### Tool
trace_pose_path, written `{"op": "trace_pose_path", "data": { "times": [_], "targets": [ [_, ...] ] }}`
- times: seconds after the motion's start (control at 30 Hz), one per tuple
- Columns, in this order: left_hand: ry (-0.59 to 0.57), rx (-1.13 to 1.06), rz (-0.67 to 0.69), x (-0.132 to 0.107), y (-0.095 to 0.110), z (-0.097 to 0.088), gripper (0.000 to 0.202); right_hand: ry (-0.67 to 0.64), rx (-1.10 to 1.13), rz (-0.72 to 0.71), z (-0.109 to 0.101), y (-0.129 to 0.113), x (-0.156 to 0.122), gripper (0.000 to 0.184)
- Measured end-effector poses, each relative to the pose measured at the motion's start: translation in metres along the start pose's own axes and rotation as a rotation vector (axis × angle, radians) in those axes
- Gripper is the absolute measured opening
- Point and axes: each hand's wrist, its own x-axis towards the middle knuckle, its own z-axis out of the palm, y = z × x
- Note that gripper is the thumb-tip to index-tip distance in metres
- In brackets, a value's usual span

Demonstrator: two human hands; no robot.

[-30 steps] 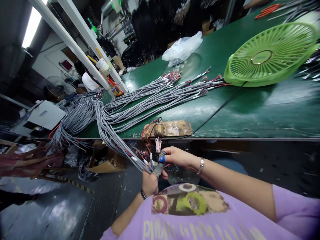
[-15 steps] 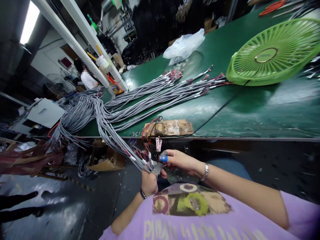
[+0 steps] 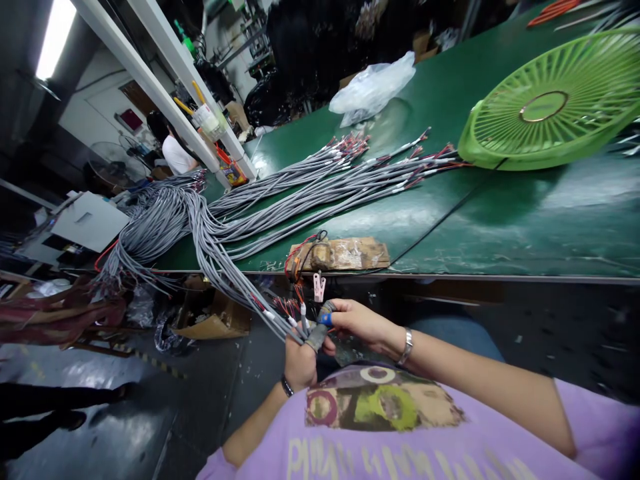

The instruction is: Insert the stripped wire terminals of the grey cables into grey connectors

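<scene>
A bundle of grey cables (image 3: 253, 300) runs off the bench edge down to my left hand (image 3: 300, 363), which is closed around it near the stripped ends. Thin red and dark wires (image 3: 287, 307) fan out just above that hand. My right hand (image 3: 353, 321) meets the left at the cable ends, thumb and fingers pinched together. Blue and grey wrapping covers some fingertips. Whatever lies in the right-hand pinch is too small to make out. A pink clothespin (image 3: 319, 287) hangs at the bench edge just above both hands.
On the green bench (image 3: 500, 233) lie more grey cables (image 3: 300, 193), a taped wooden block (image 3: 355, 253), a plastic bag (image 3: 373, 90) and a green fan (image 3: 545, 107) with its cord. Below stands an open cardboard box (image 3: 215, 317). A person's legs (image 3: 60, 403) show at lower left.
Both hands stay together at the cable ends, with only a slight shift of the fingers. The legs at lower left have moved to the right. My view has shifted a little.
</scene>
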Motion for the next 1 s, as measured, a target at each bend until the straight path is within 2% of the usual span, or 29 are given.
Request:
{"op": "trace_pose_path", "data": {
  "times": [0.3, 0.43, 0.5, 0.63, 0.73, 0.8, 0.93, 1.0],
  "targets": [
    [0.03, -0.02, 0.01, 0.0, -0.001, 0.001, 0.029, 0.08, 0.11, -0.021, 0.003, 0.01, 0.004, 0.014],
    [-0.078, 0.029, -0.067, -0.002, 0.001, -0.001, 0.028, 0.267, 0.29, -0.053, -0.002, 0.004, 0.007, 0.012],
    [-0.075, 0.025, -0.07, -0.003, 0.001, -0.002, 0.028, 0.35, 0.36, -0.063, -0.007, -0.001, 0.007, 0.012],
    [-0.001, -0.059, -0.025, -0.001, 0.001, -0.004, 0.028, 0.29, 0.436, 0.024, -0.017, -0.001, 0.006, 0.007],
    [-0.009, -0.114, -0.013, 0.0, 0.006, -0.001, 0.025, 0.282, 0.448, 0.09, -0.02, 0.001, 0.009, 0.017],
    [-0.011, -0.139, -0.012, 0.002, 0.011, 0.002, 0.024, 0.251, 0.404, 0.062, -0.021, -0.001, 0.014, 0.023],
    [-0.015, -0.17, -0.029, 0.009, 0.02, 0.008, 0.028, 0.098, 0.213, -0.08, -0.019, -0.009, 0.023, 0.037],
    [-0.018, -0.18, -0.041, 0.013, 0.022, 0.01, 0.031, 0.092, 0.096, -0.171, -0.017, -0.011, 0.026, 0.041]
  ]
}}
